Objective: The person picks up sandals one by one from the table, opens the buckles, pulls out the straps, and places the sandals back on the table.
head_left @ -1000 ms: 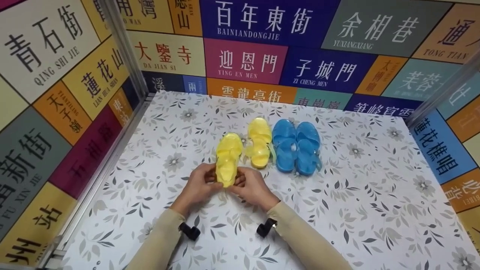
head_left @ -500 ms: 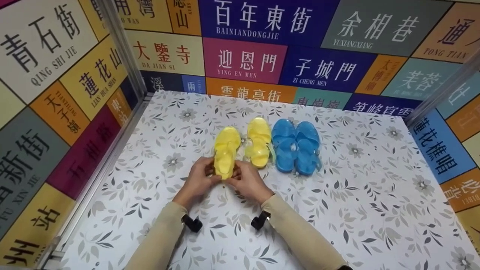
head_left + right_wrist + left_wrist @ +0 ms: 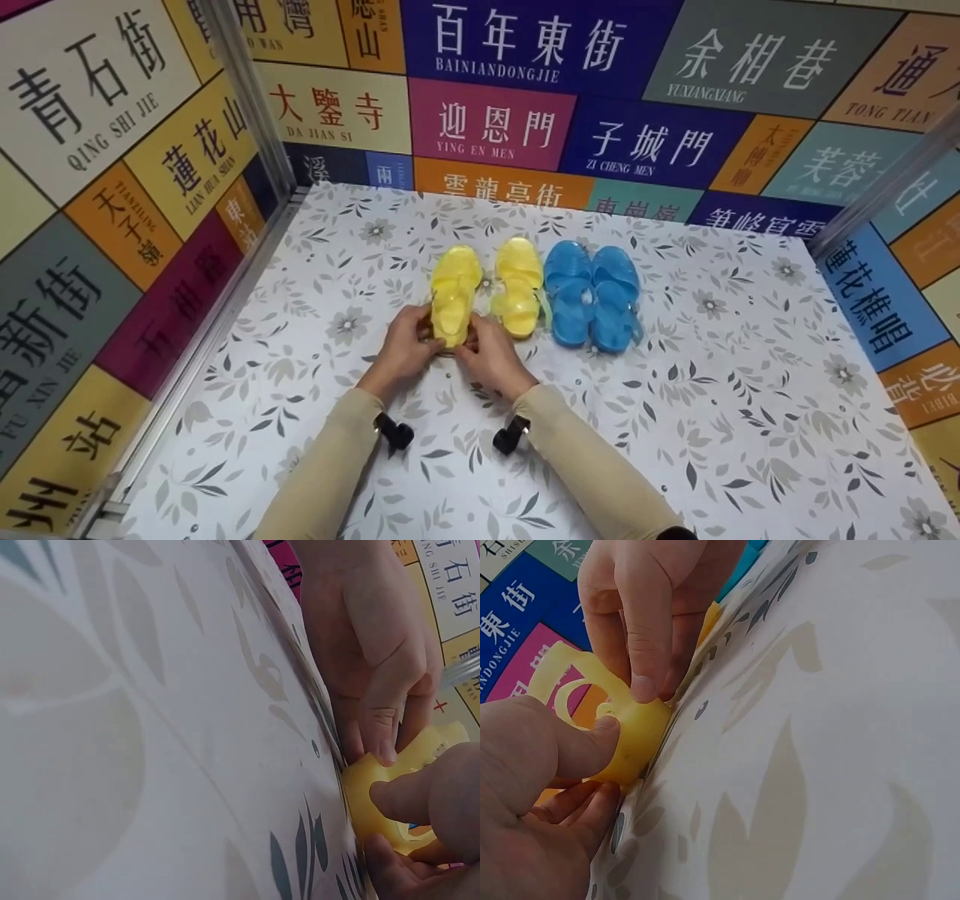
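Observation:
A yellow jelly sandal (image 3: pixel 455 289) points toward the back wall, its heel nearest me. My left hand (image 3: pixel 407 341) grips the heel from the left and my right hand (image 3: pixel 491 352) from the right. Up close in the left wrist view, both thumbs press the back of the yellow heel (image 3: pixel 637 735), which sits at the tabletop. The right wrist view shows the same heel (image 3: pixel 364 791) between the two hands; the sandal's front is hidden there. Just to the right, apart from it, lies a second yellow sandal (image 3: pixel 519 289), toe also toward the wall.
A pair of blue sandals (image 3: pixel 592 296) lies side by side, right of the yellow ones. White leaf-patterned cloth (image 3: pixel 720 405) covers the table. Colourful panels with Chinese lettering (image 3: pixel 487 120) rise at the back and both sides, with metal posts (image 3: pixel 259 97) at the corners.
Both hands have moved the held yellow sandal away from me, to about level with the second yellow one. The second yellow sandal and the blue pair have not moved.

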{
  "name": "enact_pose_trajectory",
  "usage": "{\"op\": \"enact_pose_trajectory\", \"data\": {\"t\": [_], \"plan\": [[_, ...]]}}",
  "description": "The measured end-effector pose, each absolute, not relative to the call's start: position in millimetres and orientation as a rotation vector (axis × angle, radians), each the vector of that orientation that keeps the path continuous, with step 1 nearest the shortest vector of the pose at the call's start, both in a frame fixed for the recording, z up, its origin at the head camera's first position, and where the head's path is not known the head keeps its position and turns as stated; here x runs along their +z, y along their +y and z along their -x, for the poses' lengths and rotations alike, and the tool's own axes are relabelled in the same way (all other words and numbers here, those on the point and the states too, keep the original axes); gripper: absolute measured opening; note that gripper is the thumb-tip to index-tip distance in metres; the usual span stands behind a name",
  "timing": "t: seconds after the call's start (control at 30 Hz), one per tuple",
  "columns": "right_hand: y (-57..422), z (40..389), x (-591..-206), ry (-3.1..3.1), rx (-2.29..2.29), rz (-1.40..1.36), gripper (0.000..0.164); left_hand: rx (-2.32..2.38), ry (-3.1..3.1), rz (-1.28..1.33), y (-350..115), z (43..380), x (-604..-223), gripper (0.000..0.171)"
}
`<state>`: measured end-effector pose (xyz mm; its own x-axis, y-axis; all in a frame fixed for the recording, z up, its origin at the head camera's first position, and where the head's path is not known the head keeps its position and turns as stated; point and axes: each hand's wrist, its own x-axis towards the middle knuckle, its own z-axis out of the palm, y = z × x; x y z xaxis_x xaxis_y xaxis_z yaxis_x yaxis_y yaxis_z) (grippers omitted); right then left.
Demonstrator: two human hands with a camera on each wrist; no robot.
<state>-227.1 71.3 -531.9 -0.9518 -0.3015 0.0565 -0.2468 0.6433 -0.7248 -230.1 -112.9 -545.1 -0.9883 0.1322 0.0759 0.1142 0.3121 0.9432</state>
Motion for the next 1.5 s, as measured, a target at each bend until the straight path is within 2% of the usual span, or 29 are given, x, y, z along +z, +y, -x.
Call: {"op": "enact_pose_trajectory", "data": {"t": [0.2, 0.57, 1.27, 1.5], "plan": [[69, 227, -533, 2.839, -1.190, 0.476, 0.020, 1.806, 2.535, -0.186, -110, 233, -545, 0.062], [65, 225, -532, 2.823, -1.327, 0.411, 0.041, 1.791, 2.584, -0.022, -102, 239, -544, 0.058], [64, 224, -531, 2.851, -1.343, 0.383, 0.031, 1.764, 2.641, -0.036, -90, 253, -542, 0.052], [67, 220, -531, 2.793, -1.331, 0.371, 0.052, 1.729, 2.635, -0.019, -91, 253, -544, 0.052]]}}
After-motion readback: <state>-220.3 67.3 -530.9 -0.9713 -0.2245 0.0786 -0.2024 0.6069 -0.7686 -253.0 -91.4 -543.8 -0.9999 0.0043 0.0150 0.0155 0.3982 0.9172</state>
